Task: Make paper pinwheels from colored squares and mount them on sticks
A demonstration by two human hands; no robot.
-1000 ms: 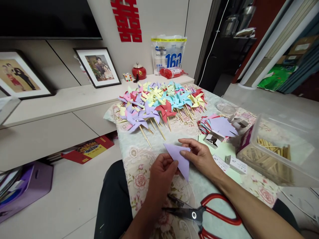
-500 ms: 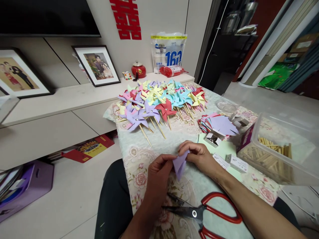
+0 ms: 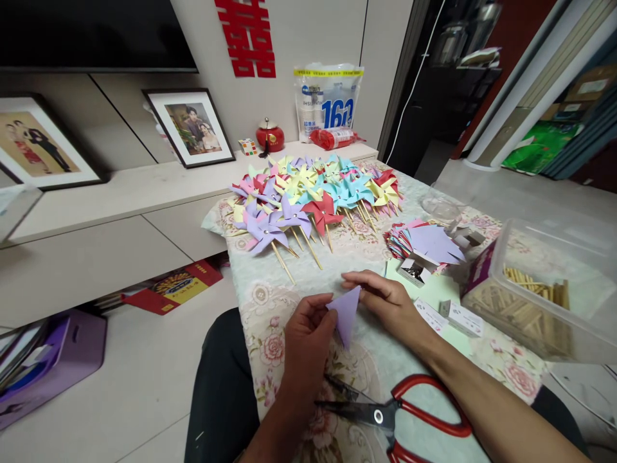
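A folded lavender paper triangle (image 3: 346, 315) stands point-down above the floral tablecloth. My left hand (image 3: 311, 328) pinches its left corner between thumb and fingers. At the triangle's upper right corner is my right hand (image 3: 383, 302), its fingers stretched out to the left above the paper. Its thumb is mostly hidden, and the paper's corner meets or nearly meets that hand. Below my hands lie large scissors (image 3: 378, 417) with red handles and dark, parted blades. Beyond my hands, finished paper pinwheels (image 3: 313, 193) on wooden sticks lie in a colourful heap.
Coloured paper sheets (image 3: 434, 243) are stacked at the right, beside an open small box (image 3: 413, 270) of dark metal pieces. More small white boxes (image 3: 461, 316) lie nearby. A clear plastic bin (image 3: 520, 328) holds wooden sticks. A low cabinet (image 3: 168, 183) runs behind the table.
The purple paper has turned to show a flatter triangular face. My right fingers have loosened from its top edge and straightened, while my left hand keeps its pinch. The view has shifted slightly.
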